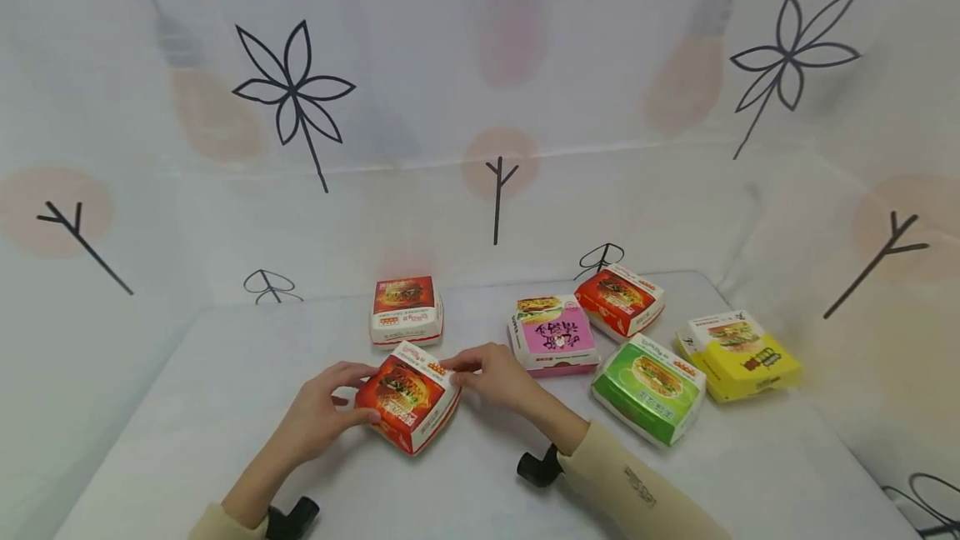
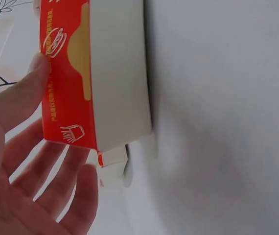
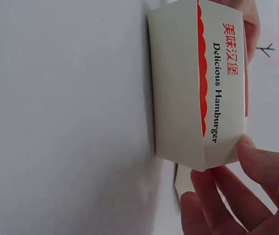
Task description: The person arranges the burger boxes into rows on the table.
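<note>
On the white surface (image 1: 187, 427), two arms reach in from the near edge, the right sleeve (image 1: 637, 482) slanting in and the left sleeve (image 1: 225, 523) mostly cut off by the bottom of the head view. The left hand (image 1: 318, 411) and right hand (image 1: 498, 377) face each other across a red burger box (image 1: 408, 398), which lies between them, just nearer than another red box (image 1: 407, 312). Each hand pinches an end of it between thumb and bent fingers. Some left fingertips are hidden behind the box, and whether its base fully touches the surface is hard to tell. The box sits askew, its top printed with a burger; one side is red with white line drawings, another white with a scalloped red band and "Delicious Hamburger". Its smallest print is unreadable.
</note>
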Action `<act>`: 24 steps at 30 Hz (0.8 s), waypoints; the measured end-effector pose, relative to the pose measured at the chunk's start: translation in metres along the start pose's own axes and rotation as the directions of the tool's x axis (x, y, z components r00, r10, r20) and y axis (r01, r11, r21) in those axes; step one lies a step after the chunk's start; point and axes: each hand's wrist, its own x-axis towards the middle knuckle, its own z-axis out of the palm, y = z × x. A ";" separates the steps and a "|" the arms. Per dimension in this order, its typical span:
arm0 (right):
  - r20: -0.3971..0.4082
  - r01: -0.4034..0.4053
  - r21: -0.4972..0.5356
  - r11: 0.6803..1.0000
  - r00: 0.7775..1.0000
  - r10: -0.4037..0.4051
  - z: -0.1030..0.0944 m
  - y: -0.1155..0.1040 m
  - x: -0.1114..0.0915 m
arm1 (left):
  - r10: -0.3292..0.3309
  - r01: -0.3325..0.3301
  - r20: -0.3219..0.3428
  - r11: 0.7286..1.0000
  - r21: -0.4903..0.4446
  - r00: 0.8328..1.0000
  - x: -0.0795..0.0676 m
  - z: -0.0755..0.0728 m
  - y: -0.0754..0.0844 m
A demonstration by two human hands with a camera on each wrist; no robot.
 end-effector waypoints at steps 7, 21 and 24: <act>0.033 -0.022 0.007 1.000 0.999 0.021 -0.003 -0.003 -0.008 | 0.058 -0.057 0.118 0.998 -0.008 0.991 -0.001 -0.008 -0.004; 0.152 0.010 -0.012 1.000 0.988 -0.008 -0.002 -0.008 -0.003 | 0.049 -0.055 0.226 0.998 0.022 0.973 0.003 -0.006 0.004; 0.195 0.078 0.019 0.997 0.978 -0.080 -0.002 -0.007 -0.001 | 0.058 -0.062 0.236 0.998 0.011 0.970 0.006 -0.006 0.005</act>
